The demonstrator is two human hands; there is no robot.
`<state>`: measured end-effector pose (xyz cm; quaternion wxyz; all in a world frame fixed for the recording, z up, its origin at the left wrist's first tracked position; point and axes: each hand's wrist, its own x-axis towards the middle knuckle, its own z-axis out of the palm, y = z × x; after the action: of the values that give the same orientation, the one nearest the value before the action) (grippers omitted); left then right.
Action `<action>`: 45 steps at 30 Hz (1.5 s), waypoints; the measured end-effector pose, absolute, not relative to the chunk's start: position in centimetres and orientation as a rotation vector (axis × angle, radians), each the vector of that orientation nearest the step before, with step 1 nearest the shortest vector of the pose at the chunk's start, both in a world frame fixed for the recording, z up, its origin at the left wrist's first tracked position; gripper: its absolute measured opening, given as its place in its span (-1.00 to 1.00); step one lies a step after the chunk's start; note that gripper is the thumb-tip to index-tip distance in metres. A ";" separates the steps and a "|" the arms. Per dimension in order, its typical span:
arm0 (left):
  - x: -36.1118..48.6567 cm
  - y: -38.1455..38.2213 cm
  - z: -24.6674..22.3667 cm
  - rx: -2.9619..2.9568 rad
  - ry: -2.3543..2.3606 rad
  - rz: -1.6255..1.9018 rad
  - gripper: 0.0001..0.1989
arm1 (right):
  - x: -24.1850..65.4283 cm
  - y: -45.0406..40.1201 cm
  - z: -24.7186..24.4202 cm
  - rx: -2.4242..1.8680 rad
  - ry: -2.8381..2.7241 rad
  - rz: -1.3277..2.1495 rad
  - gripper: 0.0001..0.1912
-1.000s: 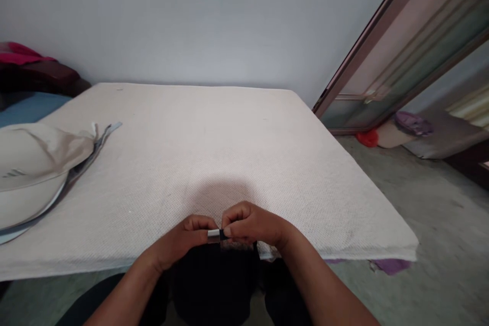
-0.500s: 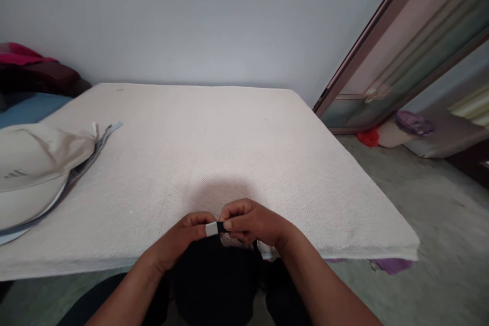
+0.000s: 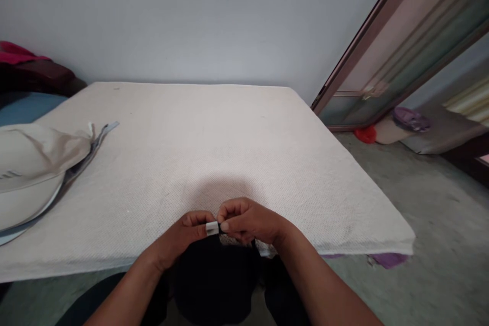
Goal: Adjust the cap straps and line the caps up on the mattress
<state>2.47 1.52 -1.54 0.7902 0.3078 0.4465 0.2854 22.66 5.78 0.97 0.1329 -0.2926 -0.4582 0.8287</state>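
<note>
A black cap (image 3: 216, 280) hangs in front of the table's near edge, with an opening under its back strap. My left hand (image 3: 193, 229) is closed on the left end of the strap, where a small white patch (image 3: 212, 228) shows beside the thumb. My right hand (image 3: 246, 221) pinches the black strap end between thumb and forefinger, just right of the white patch. The two hands almost meet. Fingers hide most of the strap, so I cannot tell whether its two ends are fastened.
A stack of light caps (image 3: 34, 178), beige on top, lies at the left of the cloth-covered table (image 3: 214, 127). Beyond it are a blue surface (image 3: 30, 107) and a pink cloth (image 3: 19, 53). A sliding door (image 3: 367, 61) and a bin with purple lining (image 3: 410, 119) stand at right.
The black strap piece showing between my hands has become shorter, with my right fingers closer to the white patch. The view has shifted slightly; the caps at left stay put.
</note>
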 end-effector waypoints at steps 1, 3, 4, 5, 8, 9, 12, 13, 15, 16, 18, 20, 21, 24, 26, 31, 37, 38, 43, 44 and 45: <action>2.5 1.5 -1.6 0.667 0.965 0.612 -0.83 | 22.6 5.8 0.9 -0.852 -1.327 2.401 -0.85; 2.4 1.5 -1.8 0.670 0.977 0.613 -0.83 | 22.5 5.7 0.8 -0.872 -1.313 2.391 -0.84; 2.4 1.5 -1.8 0.668 0.984 0.617 -0.82 | 22.5 5.7 0.8 -0.880 -1.302 2.388 -0.83; 2.4 1.5 -1.9 0.662 0.987 0.624 -0.82 | 22.5 5.7 0.8 -0.880 -1.291 2.389 -0.82; 2.5 1.5 -1.8 0.649 0.971 0.635 -0.79 | 22.5 5.6 0.8 -0.820 -1.273 2.389 -0.81; 2.5 1.5 -1.7 0.648 0.961 0.631 -0.79 | 22.5 5.6 0.8 -0.800 -1.275 2.375 -0.80; 2.6 1.4 -1.5 0.642 0.927 0.621 -0.82 | 22.4 5.5 0.9 -0.742 -1.306 2.338 -0.67; 2.7 1.3 -1.4 0.632 0.913 0.621 -0.83 | 22.4 5.5 1.0 -0.730 -1.326 2.338 -0.64; 2.9 1.3 -1.0 0.604 0.882 0.619 -0.82 | 22.3 5.5 1.1 -0.714 -1.364 2.353 -0.64; 3.0 1.3 -0.8 0.599 0.866 0.615 -0.81 | 22.3 5.5 1.2 -0.714 -1.380 2.357 -0.65; 3.3 1.4 -0.3 0.620 0.841 0.616 -0.78 | 22.2 5.5 1.2 -0.733 -1.401 2.347 -0.66; 3.6 1.5 -0.1 0.686 0.854 0.669 -0.77 | 22.3 5.6 1.1 -0.758 -1.410 2.310 -0.66; 3.7 1.5 -0.1 0.717 0.869 0.713 -0.77 | 22.3 5.6 1.0 -0.768 -1.415 2.287 -0.67; 3.7 1.6 -0.6 0.756 0.912 0.813 -0.78 | 22.3 5.7 0.6 -0.801 -1.423 2.237 -0.71; 3.4 1.6 -1.0 0.762 0.924 0.800 -0.76 | 22.2 5.8 0.5 -0.839 -1.434 2.227 -0.74; 2.8 1.5 -1.4 0.762 0.901 0.736 -0.87 | 22.1 5.8 0.3 -0.888 -1.452 2.194 -0.76; 3.1 1.2 -1.1 0.673 0.900 0.719 -0.87 | 22.0 5.8 0.2 -0.905 -1.478 2.150 -0.77; 3.1 1.2 -1.1 0.657 0.903 0.726 -0.88 | 22.0 5.8 0.2 -0.906 -1.470 2.148 -0.77; 3.3 1.4 -0.9 0.580 0.893 0.773 -0.92 | 22.4 5.8 0.4 -0.862 -1.475 2.136 -0.77; 3.2 1.4 -0.9 0.574 0.905 0.782 -0.92 | 22.6 5.8 0.5 -0.867 -1.493 2.136 -0.78; 3.2 1.5 -0.9 0.573 0.922 0.790 -0.92 | 22.9 5.9 0.5 -0.885 -1.514 2.138 -0.80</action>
<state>3.16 1.47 -0.92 0.7830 0.2655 0.4272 0.3659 22.92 5.89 0.46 0.1870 -0.3145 -0.5379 0.7595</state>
